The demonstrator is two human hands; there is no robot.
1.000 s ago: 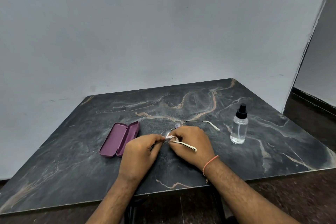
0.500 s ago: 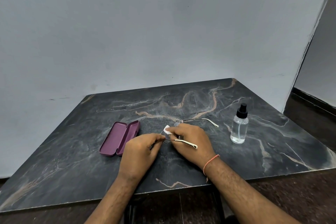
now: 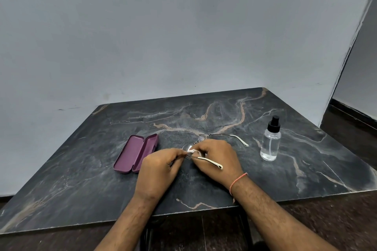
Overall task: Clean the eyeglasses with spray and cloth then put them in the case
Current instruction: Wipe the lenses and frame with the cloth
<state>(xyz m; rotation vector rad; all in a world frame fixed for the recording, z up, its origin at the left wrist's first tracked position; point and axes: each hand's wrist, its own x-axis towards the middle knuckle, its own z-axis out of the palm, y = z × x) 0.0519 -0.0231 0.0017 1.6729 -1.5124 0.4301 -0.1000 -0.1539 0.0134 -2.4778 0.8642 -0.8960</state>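
On the table (image 3: 85,179), the open case (image 3: 136,153) lies left of the eyeglasses (image 3: 210,161), the spray bottle (image 3: 270,141) right.

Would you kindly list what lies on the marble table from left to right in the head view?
Open purple eyeglasses case → left hand pinching the eyeglasses → small white cloth on the lens → right hand gripping that cloth → clear spray bottle with black nozzle.

Both hands (image 3: 218,159) pinch eyeglasses (image 3: 210,161) — cloth (image 3: 190,150) between.
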